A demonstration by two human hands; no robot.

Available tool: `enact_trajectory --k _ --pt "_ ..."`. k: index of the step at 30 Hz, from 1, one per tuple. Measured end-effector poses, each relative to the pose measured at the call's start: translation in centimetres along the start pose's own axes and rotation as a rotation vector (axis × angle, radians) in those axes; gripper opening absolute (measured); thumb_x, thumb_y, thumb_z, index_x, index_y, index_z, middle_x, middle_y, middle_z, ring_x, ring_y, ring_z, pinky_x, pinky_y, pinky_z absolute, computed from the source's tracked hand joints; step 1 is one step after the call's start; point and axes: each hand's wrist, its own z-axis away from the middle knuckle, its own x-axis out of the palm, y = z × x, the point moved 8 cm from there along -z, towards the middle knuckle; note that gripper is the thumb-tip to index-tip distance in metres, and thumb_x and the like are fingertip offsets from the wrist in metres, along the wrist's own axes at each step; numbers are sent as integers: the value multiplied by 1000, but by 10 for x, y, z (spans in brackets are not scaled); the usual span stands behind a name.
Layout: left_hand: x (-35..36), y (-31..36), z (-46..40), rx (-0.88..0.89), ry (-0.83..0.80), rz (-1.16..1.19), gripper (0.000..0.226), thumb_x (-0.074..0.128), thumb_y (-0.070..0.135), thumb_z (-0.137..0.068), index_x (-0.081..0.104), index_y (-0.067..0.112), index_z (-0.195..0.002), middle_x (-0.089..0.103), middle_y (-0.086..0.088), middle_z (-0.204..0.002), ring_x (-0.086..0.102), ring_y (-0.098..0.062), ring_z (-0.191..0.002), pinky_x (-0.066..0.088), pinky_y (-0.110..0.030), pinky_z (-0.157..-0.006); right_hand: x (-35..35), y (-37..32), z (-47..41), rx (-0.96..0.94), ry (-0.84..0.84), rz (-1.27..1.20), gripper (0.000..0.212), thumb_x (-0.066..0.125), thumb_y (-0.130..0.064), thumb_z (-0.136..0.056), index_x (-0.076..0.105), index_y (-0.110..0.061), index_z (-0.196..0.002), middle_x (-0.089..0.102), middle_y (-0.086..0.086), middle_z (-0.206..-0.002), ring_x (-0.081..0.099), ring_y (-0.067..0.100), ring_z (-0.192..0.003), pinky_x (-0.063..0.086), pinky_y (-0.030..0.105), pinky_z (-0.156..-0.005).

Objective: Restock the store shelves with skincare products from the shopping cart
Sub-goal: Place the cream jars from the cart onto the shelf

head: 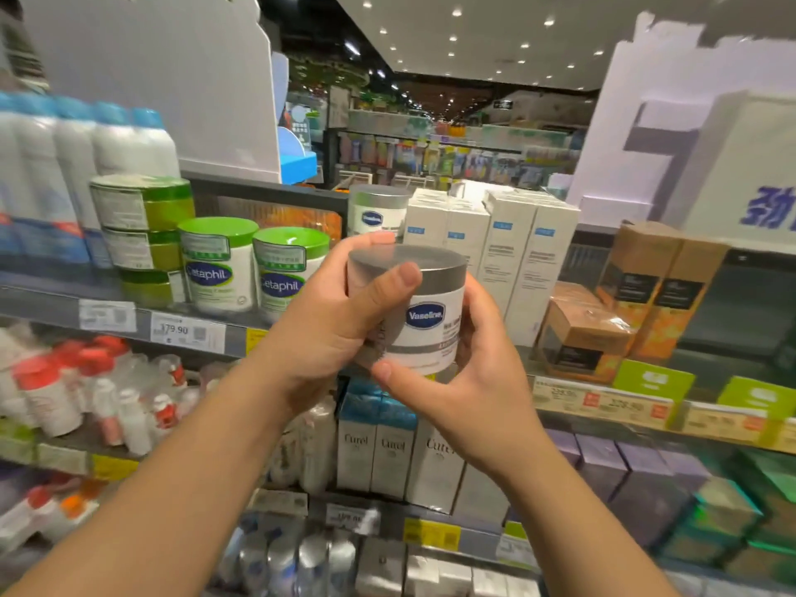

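Vaseline jar [424, 312], white body, grey lid, blue oval logo: held upright in mid-air in front of the shelves, level with the upper shelf [181, 327], label turned toward the camera, probably so it can be set down facing outward. Left hand [331, 312]: fingers wrapped round the jar's left side, thumb lying across the front edge of the lid, carrying most of the grip. Right hand [465, 381]: cupped under and against the jar's lower right, thumb beneath the base, apparently steadying and turning it. Second Vaseline jar [377, 209]: already standing on the upper shelf directly behind, marking the likely slot, with open space in front of it. Cetaphil jars [254, 265], green lids: just left of that slot, logos forward. White cartons [491, 239]: just right, upright in a row. Curel boxes [390, 445]: on the shelf below the hands. Price tag [187, 333]: on the shelf edge, reading 179.90. Shopping cart: not in view.
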Motion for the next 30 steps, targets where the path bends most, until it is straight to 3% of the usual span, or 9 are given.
enact_trajectory --k 2,5,8,11,14,20,22,26,30 --pt "-6 7 -8 -2 -8 -130 79 90 43 -65 54 26 -133 75 4 -118 73 -14 -108 59 -26 -81 2 7 -9 -11 27 -32 85 94 -19 -70 48 -34 -141 68 -9 -126 66 13 -117 57 31 -94" --pt "-21 23 -21 18 13 -442 90 94 51 -55 55 34 -134 73 16 -117 71 -5 -107 60 -32 -91 8 16 -19 -10 107 -53 92 95 -30 -62 47 -32 -140 65 -12 -129 64 11 -120 55 30 -96" --pt "-29 47 -36 58 5 -743 91 92 67 -49 59 39 -129 72 20 -115 69 1 -103 59 -35 -94 11 18 -31 -10 175 -72 88 99 -20 -60 48 -30 -132 65 -17 -123 65 2 -113 53 18 -88" --pt "-32 66 -51 63 -46 -912 83 89 68 -53 62 39 -126 72 22 -110 68 7 -94 58 -27 -87 18 20 -46 -23 179 -44 89 98 -21 -62 47 -31 -133 65 -21 -121 65 2 -112 54 19 -87" --pt "-40 76 -67 89 -64 -945 77 90 61 -60 63 37 -128 70 20 -109 67 6 -94 59 -26 -80 24 18 -60 -44 224 15 92 97 -29 -63 45 -32 -139 62 -16 -127 63 8 -117 56 28 -94" --pt "-55 79 -92 129 -101 -848 45 91 47 -70 75 25 -106 75 3 -97 72 -19 -93 60 -52 -85 32 18 -81 -15 219 262 91 87 -43 -73 38 -40 -149 43 -15 -131 45 7 -124 46 33 -106" --pt "-60 77 -99 128 -90 -851 50 91 48 -68 74 26 -110 75 7 -98 71 -13 -92 62 -46 -84 33 21 -84 -6 224 306 89 85 -45 -73 38 -40 -149 43 -16 -128 44 7 -121 46 33 -105" --pt "-68 73 -111 145 -49 -916 98 92 55 -58 56 27 -145 65 16 -124 64 -2 -107 55 -23 -85 33 29 -92 8 270 390 86 86 -49 -71 41 -41 -144 45 -17 -122 46 10 -117 46 40 -104" --pt "-67 69 -118 162 -78 -944 103 94 52 -58 51 26 -149 60 16 -130 58 8 -107 48 -15 -83 31 38 -96 22 314 420 88 88 -50 -68 45 -36 -143 47 -16 -120 47 12 -117 48 42 -102"
